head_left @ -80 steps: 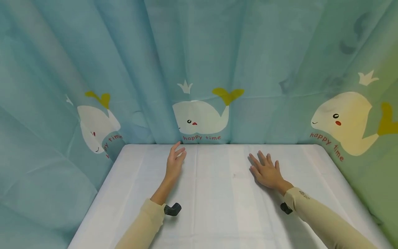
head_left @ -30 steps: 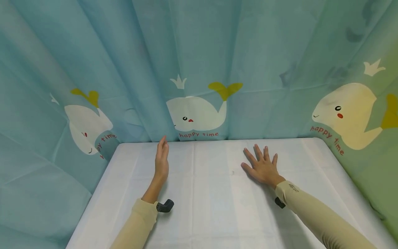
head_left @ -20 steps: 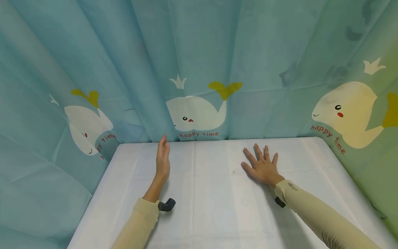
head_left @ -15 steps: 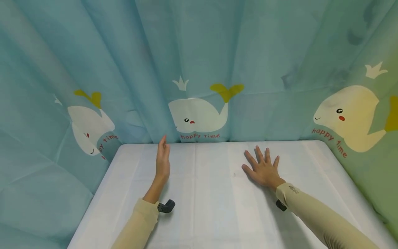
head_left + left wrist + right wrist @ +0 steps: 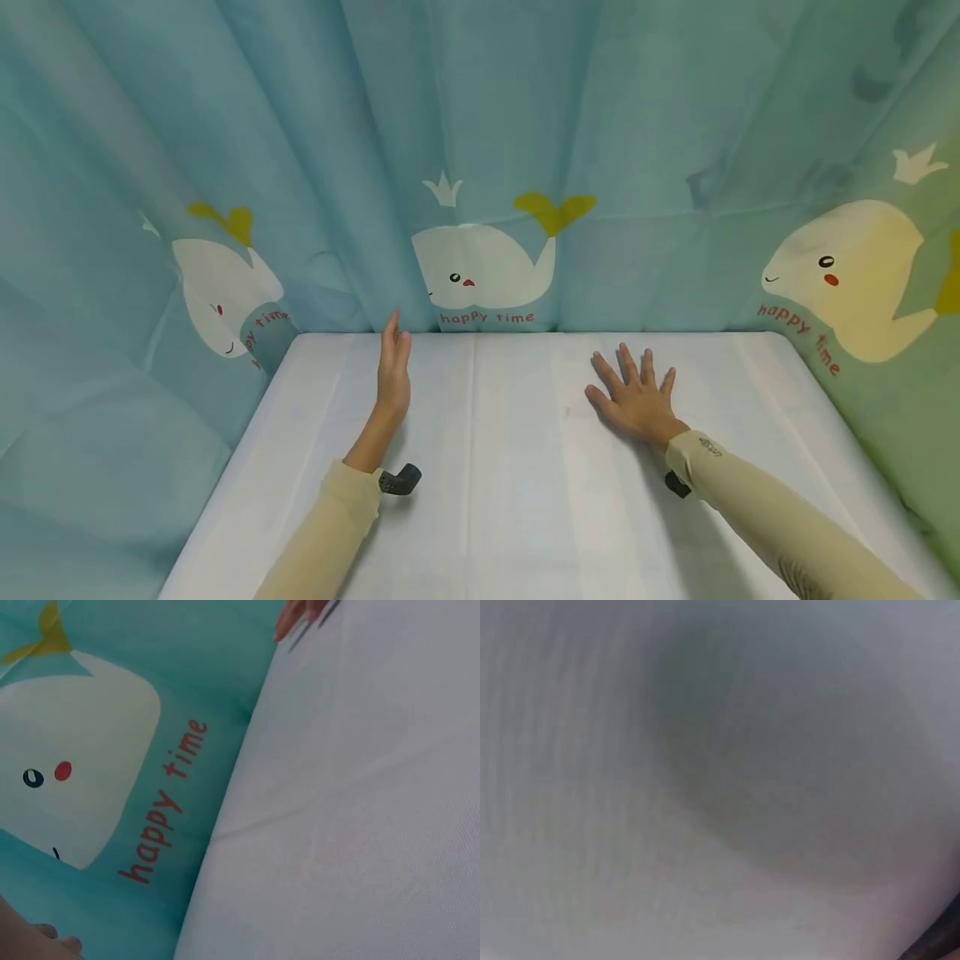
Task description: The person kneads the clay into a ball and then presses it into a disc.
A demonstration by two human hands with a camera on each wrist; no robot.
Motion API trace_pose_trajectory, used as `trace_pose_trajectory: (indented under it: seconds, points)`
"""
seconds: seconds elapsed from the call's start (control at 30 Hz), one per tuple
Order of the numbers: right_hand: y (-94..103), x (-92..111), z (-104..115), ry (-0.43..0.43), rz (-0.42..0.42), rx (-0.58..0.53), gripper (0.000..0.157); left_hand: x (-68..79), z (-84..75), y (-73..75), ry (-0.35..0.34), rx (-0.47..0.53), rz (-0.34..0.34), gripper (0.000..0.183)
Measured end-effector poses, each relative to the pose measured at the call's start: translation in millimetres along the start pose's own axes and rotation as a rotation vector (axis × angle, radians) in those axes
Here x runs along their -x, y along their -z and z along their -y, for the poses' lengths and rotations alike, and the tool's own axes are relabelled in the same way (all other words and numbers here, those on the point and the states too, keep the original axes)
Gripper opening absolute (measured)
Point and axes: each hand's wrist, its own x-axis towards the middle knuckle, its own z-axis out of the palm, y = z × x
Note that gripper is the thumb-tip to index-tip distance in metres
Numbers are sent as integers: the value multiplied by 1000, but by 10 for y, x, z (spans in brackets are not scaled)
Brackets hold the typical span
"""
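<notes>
In the head view my left hand is over the left part of the white-covered table. It is turned edge-on with its fingers straight, holding nothing. Its fingertips overlap the foot of the curtain in this view. Part of this hand shows dim at the lower left of the left wrist view. Palm down, my right hand rests on the right part of the cloth with fingers spread. Its fingertips appear at the top of the left wrist view. The right wrist view is mostly blurred pale cloth and shadow.
A blue-green curtain with whale prints and "happy time" lettering hangs round the table's back and both sides. Black wrist cameras sit under both cuffs. A small mark shows on the cloth between the hands.
Since the first frame my left hand has shifted left and turned edge-on, its bent fingers straightening. My right hand's fingers have spread wider. Lately only the head view has shifted slightly.
</notes>
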Motion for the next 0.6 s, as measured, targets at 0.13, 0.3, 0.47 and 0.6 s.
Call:
trace_pose_trajectory:
  seconds: [0.13, 0.3, 0.47, 0.6]
  points:
    - [48, -38, 47, 11, 8, -62, 78, -66, 72, 29, 45, -48, 34, 60]
    - [110, -84, 20, 10, -58, -166, 83, -185, 332, 30, 75, -99, 67, 64]
    - [324, -39, -106, 50, -102, -157, 88, -207, 418, 11, 48, -160, 76, 74]
    - [567, 102, -258, 74, -89, -78, 92, -185, 476, 20, 2, -237, 86, 87]
